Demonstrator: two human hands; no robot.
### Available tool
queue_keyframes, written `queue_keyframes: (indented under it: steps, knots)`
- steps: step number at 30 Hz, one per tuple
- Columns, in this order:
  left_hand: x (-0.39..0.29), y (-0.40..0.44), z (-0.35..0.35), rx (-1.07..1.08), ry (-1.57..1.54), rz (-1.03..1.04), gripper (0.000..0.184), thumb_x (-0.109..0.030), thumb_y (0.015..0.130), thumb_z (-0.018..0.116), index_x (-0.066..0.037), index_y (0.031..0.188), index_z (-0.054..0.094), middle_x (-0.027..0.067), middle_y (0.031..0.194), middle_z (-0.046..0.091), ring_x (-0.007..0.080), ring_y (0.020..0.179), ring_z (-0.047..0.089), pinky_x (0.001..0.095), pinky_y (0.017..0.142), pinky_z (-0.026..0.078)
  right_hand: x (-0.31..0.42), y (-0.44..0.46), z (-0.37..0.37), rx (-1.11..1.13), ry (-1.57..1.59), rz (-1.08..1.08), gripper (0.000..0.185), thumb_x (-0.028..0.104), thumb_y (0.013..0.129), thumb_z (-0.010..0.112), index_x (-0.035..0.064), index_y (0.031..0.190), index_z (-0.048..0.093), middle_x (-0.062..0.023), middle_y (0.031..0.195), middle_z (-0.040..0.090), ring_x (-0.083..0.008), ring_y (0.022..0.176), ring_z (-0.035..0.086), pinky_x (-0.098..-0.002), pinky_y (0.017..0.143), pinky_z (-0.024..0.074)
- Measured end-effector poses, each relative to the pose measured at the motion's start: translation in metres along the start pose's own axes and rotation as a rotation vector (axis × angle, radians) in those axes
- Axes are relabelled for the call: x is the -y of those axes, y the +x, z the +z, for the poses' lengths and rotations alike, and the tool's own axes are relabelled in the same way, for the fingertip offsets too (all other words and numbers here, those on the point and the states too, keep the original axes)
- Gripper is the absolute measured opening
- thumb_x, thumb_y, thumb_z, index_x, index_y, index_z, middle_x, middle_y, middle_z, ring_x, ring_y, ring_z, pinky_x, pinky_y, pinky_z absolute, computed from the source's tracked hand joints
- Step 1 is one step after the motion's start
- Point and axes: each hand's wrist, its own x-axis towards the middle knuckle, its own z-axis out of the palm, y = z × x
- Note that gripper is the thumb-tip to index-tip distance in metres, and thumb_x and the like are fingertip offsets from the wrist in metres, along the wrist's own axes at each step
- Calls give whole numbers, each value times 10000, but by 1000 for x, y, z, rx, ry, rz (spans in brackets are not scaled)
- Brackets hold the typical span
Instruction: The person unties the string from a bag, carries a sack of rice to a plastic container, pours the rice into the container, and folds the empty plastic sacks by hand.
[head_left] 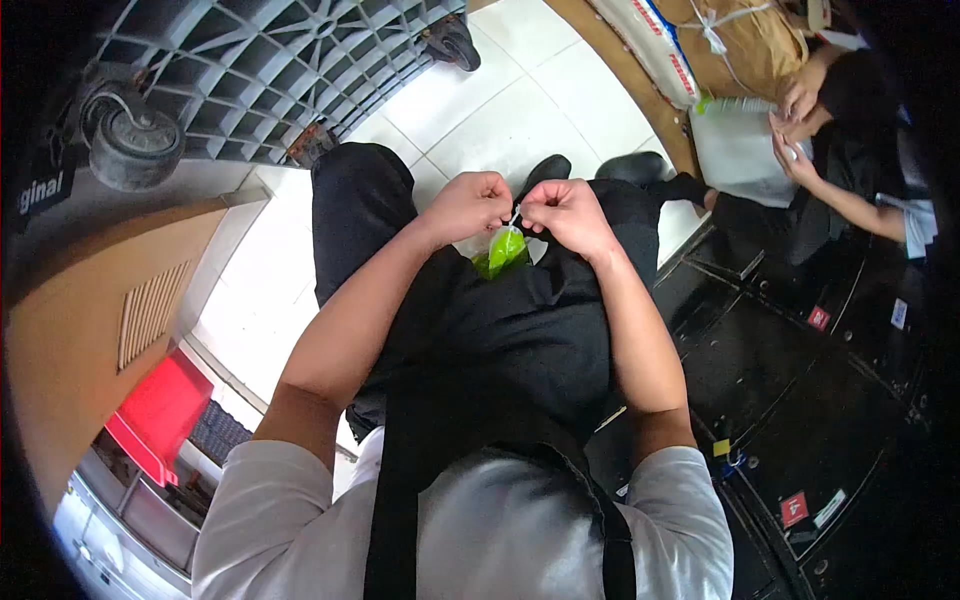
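A small clear plastic bag point(507, 248) with bright green contents hangs over my lap, between my knees. My left hand point(467, 210) pinches at the left of its gathered neck, thumb and fingertips together. On the other side, my right hand point(572, 217) pinches the twisted white end of the bag's neck. Both hands are close together, only a small gap apart. What exactly the green contents are, I cannot make out. A black apron point(470, 350) covers my lap beneath the bag.
A grey plastic platform with casters point(137, 140) stands tilted at upper left. Another person's hands point(795, 140) are beside a translucent tub point(735, 150) at right. Black panels point(770, 370) lie at right, a red plastic object point(165, 415) at lower left, a printed sack point(655, 45) at top.
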Motion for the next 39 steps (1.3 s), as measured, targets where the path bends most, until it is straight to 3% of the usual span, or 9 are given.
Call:
queue_keyframes:
  steps: [4, 6, 12, 16, 18, 21, 25, 30, 39]
  knots:
    - [-9, -6, -1, 14, 48, -35, 82, -93, 916, 600, -19, 933, 631, 27, 856, 659, 91, 752, 603, 233, 724, 495, -3, -4, 4, -3, 53, 3, 66, 40, 883, 672, -13, 874, 710, -48, 770, 708, -82, 653, 616, -227, 626, 505]
    - [-5, -5, -2, -21, 53, -7, 148, -141, 890, 652, -5, 945, 659, 36, 814, 679, 94, 705, 617, 242, 640, 496, -5, -7, 7, 8, 80, 1, 67, 40, 884, 670, -13, 877, 710, -47, 770, 707, -82, 657, 617, -225, 629, 505]
    - [3, -7, -9, 100, 100, 85, 141, -121, 865, 679, 7, 923, 681, 34, 818, 688, 94, 711, 629, 254, 662, 514, -5, -9, 14, -2, 65, 3, 61, 27, 894, 655, -8, 875, 702, -41, 770, 702, -80, 663, 615, -223, 635, 504]
    - [1, -5, -11, 40, 116, 113, 140, -117, 837, 691, 12, 891, 688, 45, 780, 694, 110, 685, 642, 269, 650, 523, -8, 0, 13, 33, 55, -7, 65, 32, 894, 658, -9, 882, 706, -36, 762, 698, -76, 664, 610, -220, 640, 503]
    - [-1, -4, -12, 40, 311, 47, 85, -48, 874, 659, 21, 922, 671, 46, 796, 677, 106, 712, 632, 260, 653, 510, -12, 5, 9, 92, 61, -29, 78, 44, 900, 662, -15, 889, 713, -34, 764, 698, -78, 673, 608, -223, 652, 504]
    - [-6, -7, -10, 8, 366, 25, 69, -44, 847, 662, 15, 883, 666, 38, 754, 660, 100, 691, 619, 261, 634, 504, -14, 5, 6, 90, 52, -43, 73, 38, 899, 662, -17, 888, 709, -37, 772, 699, -84, 680, 609, -228, 660, 505]
    - [3, -1, -12, 3, 358, 49, 79, -35, 832, 654, 5, 900, 662, 31, 772, 658, 92, 690, 607, 254, 637, 496, -16, 5, 5, 92, 119, -57, 50, 7, 870, 648, -14, 873, 694, -31, 750, 683, -85, 679, 608, -225, 655, 499]
    - [2, -1, -8, 38, 68, 148, 74, -66, 836, 671, -13, 887, 680, 17, 778, 663, 88, 679, 607, 262, 596, 503, -20, 6, 3, 87, 105, -88, 33, 14, 881, 654, -7, 885, 681, -34, 784, 690, -89, 704, 626, -226, 675, 508]
    - [2, 0, -9, 27, 235, 111, 108, -82, 854, 701, -10, 934, 688, 17, 786, 667, 73, 665, 615, 239, 596, 505, -16, 7, 3, 57, 96, -38, 36, 18, 872, 670, -14, 870, 687, -30, 757, 682, -80, 674, 608, -222, 647, 497]
